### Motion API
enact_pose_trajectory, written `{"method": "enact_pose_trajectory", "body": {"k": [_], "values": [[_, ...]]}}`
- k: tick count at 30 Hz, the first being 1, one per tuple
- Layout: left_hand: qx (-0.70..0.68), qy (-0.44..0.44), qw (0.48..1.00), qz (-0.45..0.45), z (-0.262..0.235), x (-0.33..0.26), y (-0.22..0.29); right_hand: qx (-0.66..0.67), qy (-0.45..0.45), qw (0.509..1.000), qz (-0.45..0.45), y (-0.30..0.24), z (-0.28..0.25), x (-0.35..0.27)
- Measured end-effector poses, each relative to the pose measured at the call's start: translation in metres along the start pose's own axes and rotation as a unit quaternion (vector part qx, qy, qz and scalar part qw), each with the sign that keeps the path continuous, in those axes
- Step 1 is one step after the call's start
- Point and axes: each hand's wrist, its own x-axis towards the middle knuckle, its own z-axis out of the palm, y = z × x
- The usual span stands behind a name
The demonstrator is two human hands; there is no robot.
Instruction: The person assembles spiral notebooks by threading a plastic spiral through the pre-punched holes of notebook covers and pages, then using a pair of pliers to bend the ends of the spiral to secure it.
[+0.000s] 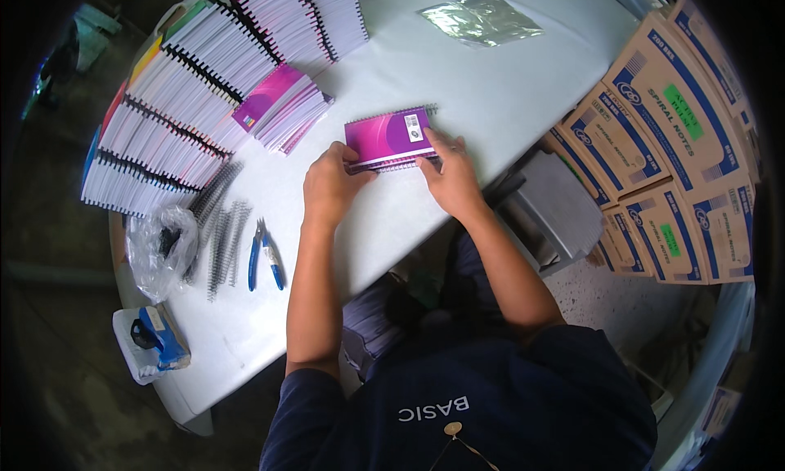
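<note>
1. One white counter [392, 70] spreads under and around both hands.
2. Stacked brown cartons [625, 140], seven or more, stand well to the right of the hands.
3. Packed rows of spiral notebooks [196, 70], too dense to count, lie beyond and left of the left hand.
4. One grey bin [556, 205] sits right of the right hand, below the counter edge.
5. One shiny clear packet [481, 20] lies beyond the hands.
6. One fanned purple notebook pile [282, 107] rests just beyond the left hand.
7. Two hands, the left [331, 181] and right [451, 177], half open with fingers bent, grasp opposite ends of a purple notebook [380, 140] between them; how many are layered there I cannot tell.
8. One pair of blue-handled pliers [254, 262] lies left of the left forearm.
</note>
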Motion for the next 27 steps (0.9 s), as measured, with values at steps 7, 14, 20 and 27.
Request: {"method": "enact_pose_trajectory", "body": {"k": [7, 14, 20, 27], "values": [[0.115, 0.028, 0.992, 0.049, -0.014, 0.002, -0.001, -0.012, 0.055, 0.998, 0.010, -0.008, 0.000, -0.001], [0.360, 0.346, 0.846, 0.187, -0.085, 0.082, -0.090, 0.001, 0.156, 0.986, -0.058, -0.020, 0.014, -0.004], [0.299, 0.244, 0.888, 0.251, -0.085, -0.014, -0.015, 0.391, 0.091, 0.914, 0.066, -0.025, -0.010, -0.027], [0.194, 0.145, 0.924, 0.294, -0.067, -0.116, -0.006, 0.603, -0.215, 0.738, 0.213, -0.052, -0.006, -0.018]]}}
